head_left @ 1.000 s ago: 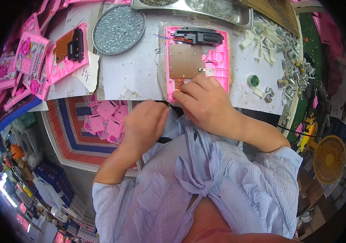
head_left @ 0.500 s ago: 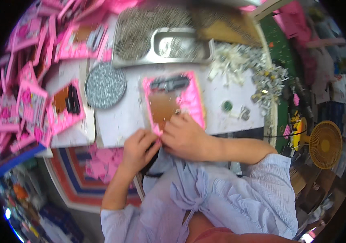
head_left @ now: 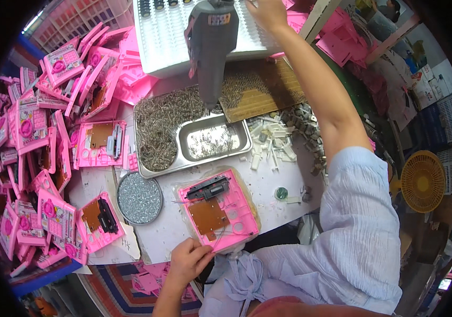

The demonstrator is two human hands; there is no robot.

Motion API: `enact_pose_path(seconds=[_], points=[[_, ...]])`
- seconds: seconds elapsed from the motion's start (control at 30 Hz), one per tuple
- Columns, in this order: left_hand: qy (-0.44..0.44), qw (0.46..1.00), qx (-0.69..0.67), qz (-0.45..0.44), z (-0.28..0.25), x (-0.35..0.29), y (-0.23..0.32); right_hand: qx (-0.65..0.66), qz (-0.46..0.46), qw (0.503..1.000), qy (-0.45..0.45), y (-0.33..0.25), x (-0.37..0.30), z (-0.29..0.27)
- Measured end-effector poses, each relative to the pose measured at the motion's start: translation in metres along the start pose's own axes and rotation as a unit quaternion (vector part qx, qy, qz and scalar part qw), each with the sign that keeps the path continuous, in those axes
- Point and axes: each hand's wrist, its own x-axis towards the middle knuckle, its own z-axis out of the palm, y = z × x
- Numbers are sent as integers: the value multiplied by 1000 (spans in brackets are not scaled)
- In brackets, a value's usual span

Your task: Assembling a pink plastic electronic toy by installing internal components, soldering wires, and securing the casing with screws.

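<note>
My left hand (head_left: pixel 188 260) pinches the near left corner of a pink plastic casing (head_left: pixel 243 207), which lies tilted on a clear bag on the table. Inside the casing are a brown circuit board (head_left: pixel 209 217), a black slotted part (head_left: pixel 208 188) and thin wires. My right hand (head_left: pixel 269 15) is stretched far forward over the white foam tray (head_left: pixel 157 55), its fingers partly cut off by the picture's top edge, so its grip is hidden. A dark grey power tool (head_left: pixel 213 47) hangs tip down left of that hand.
A steel tray (head_left: pixel 142 166) of small metal parts stands behind the casing, with a round dish (head_left: pixel 139 198) of screws to its left. Pink casings (head_left: pixel 30 124) are heaped at left. White plastic pieces (head_left: pixel 273 140) lie at right, beyond a green roll (head_left: pixel 281 193).
My right hand has left the casing and reached far forward to the foam tray. My left hand stays at the casing's near corner. The view has shifted, bringing the hanging tool into sight.
</note>
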Motion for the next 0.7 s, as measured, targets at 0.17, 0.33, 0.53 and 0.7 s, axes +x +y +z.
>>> enact_pose_path(seconds=[0.17, 0.33, 0.53, 0.7], points=[[15, 1000, -3, -21, 0, -7, 2, -49, -9, 998, -34, -9, 22, 25], [20, 1000, -3, -9, 4, -2, 1, -134, -188, 972, 37, 57, 46, 42], [31, 999, 0, -16, 7, -6, -3, 348, 207, 911, -75, -94, -6, -145], [24, 999, -30, -30, 9, -7, -2, 444, 162, 822, -318, -216, -178, -261]])
